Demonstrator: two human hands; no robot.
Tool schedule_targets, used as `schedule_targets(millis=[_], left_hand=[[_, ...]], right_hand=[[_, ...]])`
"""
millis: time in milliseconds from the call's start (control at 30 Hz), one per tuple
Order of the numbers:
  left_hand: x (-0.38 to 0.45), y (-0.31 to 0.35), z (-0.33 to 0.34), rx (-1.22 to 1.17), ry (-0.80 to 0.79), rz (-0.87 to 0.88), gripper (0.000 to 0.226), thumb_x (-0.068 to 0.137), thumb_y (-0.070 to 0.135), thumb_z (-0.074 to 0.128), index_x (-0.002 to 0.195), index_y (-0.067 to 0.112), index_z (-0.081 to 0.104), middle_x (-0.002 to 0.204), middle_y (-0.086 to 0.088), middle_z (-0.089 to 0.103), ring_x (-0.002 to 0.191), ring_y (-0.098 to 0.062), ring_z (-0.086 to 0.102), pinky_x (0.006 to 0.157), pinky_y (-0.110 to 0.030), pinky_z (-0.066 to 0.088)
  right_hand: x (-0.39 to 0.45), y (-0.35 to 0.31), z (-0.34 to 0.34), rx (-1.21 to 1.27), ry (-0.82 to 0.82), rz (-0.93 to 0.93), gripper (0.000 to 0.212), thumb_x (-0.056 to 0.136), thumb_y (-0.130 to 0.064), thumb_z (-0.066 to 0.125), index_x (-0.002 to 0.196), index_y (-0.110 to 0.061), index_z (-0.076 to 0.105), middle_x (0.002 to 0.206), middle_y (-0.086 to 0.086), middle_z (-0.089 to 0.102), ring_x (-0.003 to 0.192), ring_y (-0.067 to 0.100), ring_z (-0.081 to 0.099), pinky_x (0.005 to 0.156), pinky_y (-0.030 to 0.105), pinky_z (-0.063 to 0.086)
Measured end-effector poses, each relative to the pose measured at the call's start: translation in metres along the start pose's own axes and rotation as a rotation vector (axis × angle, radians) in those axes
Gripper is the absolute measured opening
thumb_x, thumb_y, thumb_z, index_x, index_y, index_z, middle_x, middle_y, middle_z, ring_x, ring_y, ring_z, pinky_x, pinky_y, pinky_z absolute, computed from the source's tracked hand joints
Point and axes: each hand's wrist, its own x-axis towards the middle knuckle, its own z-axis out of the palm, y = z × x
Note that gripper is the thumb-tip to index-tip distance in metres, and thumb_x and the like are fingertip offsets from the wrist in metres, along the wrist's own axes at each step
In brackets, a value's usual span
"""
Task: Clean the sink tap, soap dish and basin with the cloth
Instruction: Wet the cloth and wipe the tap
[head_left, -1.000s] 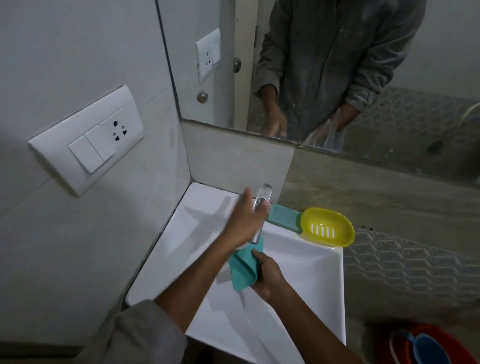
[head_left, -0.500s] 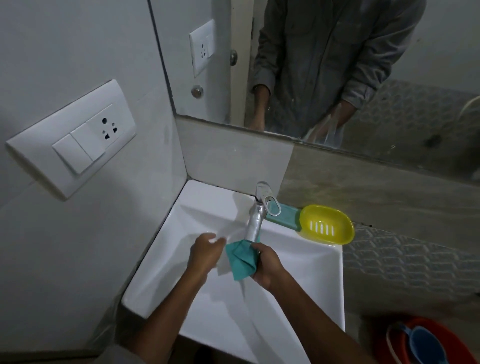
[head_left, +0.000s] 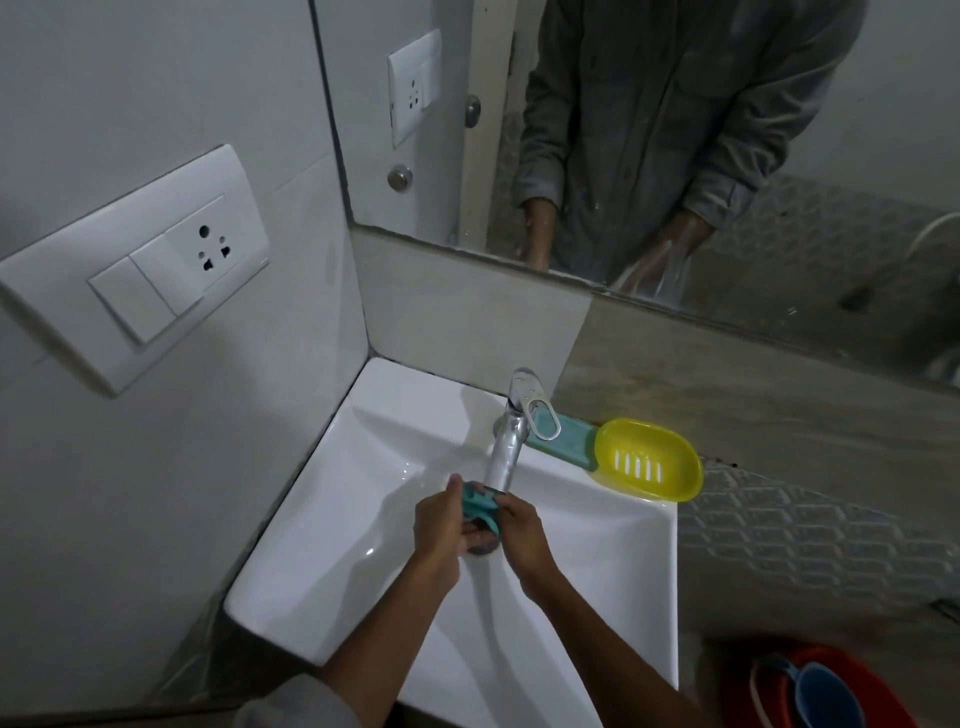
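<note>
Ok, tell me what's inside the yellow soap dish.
The yellow soap dish shows only pale drain slots in its floor; no soap is visible. A teal holder sits beside it. Nothing covers the dish's inside.

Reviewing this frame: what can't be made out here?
- Tap spout tip: head view, hidden behind cloth and both hands.
- Water flow: too faint to tell.
- Basin drain: mostly covered by left hand and right hand.
- Red bucket: cut off by the frame corner.

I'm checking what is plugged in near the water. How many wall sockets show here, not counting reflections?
1. The socket sits in the white switch plate on the left wall, above the basin. A second one in the mirror looks like its reflection. Nothing is plugged in.
</note>
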Motion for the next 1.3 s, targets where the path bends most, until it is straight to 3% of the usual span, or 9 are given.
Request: schedule_targets(millis=[167, 300, 433, 533, 667, 800, 933, 1133, 1300], left_hand=[[0.003, 0.004, 0.002, -0.267, -0.092, -0.152, 0.016, 0.087, -0.008, 0.059, 0.103, -0.008, 0.061, 0.108, -0.026, 0.060, 0.095, -0.036, 0.062, 0.068, -0.037, 0.056], [0.003, -0.010, 0.004, -0.120, -0.218, -0.085, 0.023, 0.088, -0.009, 0.054, 0.106, -0.002, 0.066, 0.102, -0.024, 0.069, 0.093, -0.036, 0.068, 0.085, -0.047, 0.056], [0.013, -0.011, 0.004, 0.114, -0.056, 0.128, 0.022, 0.082, -0.005, 0.062, 0.090, 0.011, 0.074, 0.085, -0.011, 0.074, 0.074, -0.029, 0.070, 0.050, -0.027, 0.053], [0.011, -0.013, 0.013, 0.393, 0.086, 0.345, 0.018, 0.081, 0.006, 0.065, 0.086, 0.020, 0.076, 0.075, 0.005, 0.071, 0.063, -0.003, 0.064, 0.042, -0.010, 0.045], [-0.001, -0.035, 0.023, 0.394, -0.011, 0.244, 0.014, 0.086, 0.021, 0.061, 0.088, 0.017, 0.074, 0.078, 0.001, 0.071, 0.072, -0.009, 0.069, 0.063, -0.024, 0.057], [0.000, -0.012, 0.011, -0.083, -0.202, -0.007, 0.034, 0.100, 0.037, 0.041, 0.099, 0.014, 0.065, 0.099, -0.012, 0.066, 0.104, -0.026, 0.062, 0.087, -0.035, 0.047], [-0.017, -0.010, 0.010, -0.194, -0.518, -0.111, 0.067, 0.097, 0.060, 0.017, 0.137, 0.016, 0.048, 0.135, -0.012, 0.057, 0.129, -0.024, 0.049, 0.114, -0.039, 0.032], [-0.012, -0.002, 0.010, -0.199, -0.367, -0.125, 0.077, 0.093, 0.067, 0.021, 0.137, 0.010, 0.051, 0.131, -0.016, 0.059, 0.127, -0.028, 0.051, 0.115, -0.041, 0.033], [-0.012, -0.012, 0.012, -0.084, -0.541, -0.134, 0.084, 0.088, 0.074, 0.009, 0.141, 0.021, 0.046, 0.139, -0.004, 0.054, 0.135, -0.020, 0.042, 0.120, -0.044, 0.018]], right_hand=[[0.001, -0.004, 0.001, 0.279, -0.059, 0.155, 0.042, 0.092, -0.041, 0.048, 0.114, -0.009, 0.065, 0.099, 0.008, 0.072, 0.091, 0.023, 0.068, 0.082, 0.036, 0.057], [0.010, -0.008, 0.004, 0.338, 0.050, 0.222, 0.026, 0.099, -0.023, 0.041, 0.118, -0.006, 0.048, 0.099, 0.016, 0.061, 0.084, 0.026, 0.060, 0.062, 0.031, 0.050], [0.010, -0.011, 0.025, 0.309, 0.007, 0.261, 0.019, 0.095, -0.027, 0.047, 0.112, -0.020, 0.049, 0.093, 0.008, 0.059, 0.077, 0.017, 0.056, 0.060, 0.026, 0.044], [0.007, -0.009, 0.030, 0.314, 0.070, 0.310, 0.019, 0.098, -0.029, 0.041, 0.107, -0.018, 0.054, 0.094, 0.009, 0.063, 0.081, 0.016, 0.061, 0.060, 0.025, 0.048], [0.013, -0.017, 0.007, 0.279, 0.095, 0.290, 0.026, 0.100, -0.028, 0.032, 0.090, -0.017, 0.053, 0.076, 0.004, 0.055, 0.070, 0.014, 0.055, 0.057, 0.025, 0.044], [0.001, -0.014, 0.031, 0.197, -0.039, 0.234, 0.017, 0.098, -0.035, 0.044, 0.100, -0.025, 0.057, 0.086, -0.003, 0.062, 0.083, 0.011, 0.060, 0.068, 0.024, 0.046], [0.007, -0.029, 0.016, 0.221, 0.067, 0.268, 0.025, 0.098, -0.037, 0.039, 0.093, -0.018, 0.055, 0.087, 0.003, 0.064, 0.084, 0.016, 0.061, 0.067, 0.029, 0.045], [-0.003, -0.015, 0.032, 0.201, -0.038, 0.221, 0.020, 0.098, -0.034, 0.042, 0.117, -0.038, 0.047, 0.105, -0.018, 0.058, 0.096, -0.002, 0.054, 0.086, 0.022, 0.041], [0.008, -0.022, 0.011, 0.184, 0.044, 0.297, 0.029, 0.099, -0.038, 0.032, 0.103, -0.019, 0.054, 0.087, 0.003, 0.063, 0.079, 0.014, 0.059, 0.063, 0.027, 0.043]])
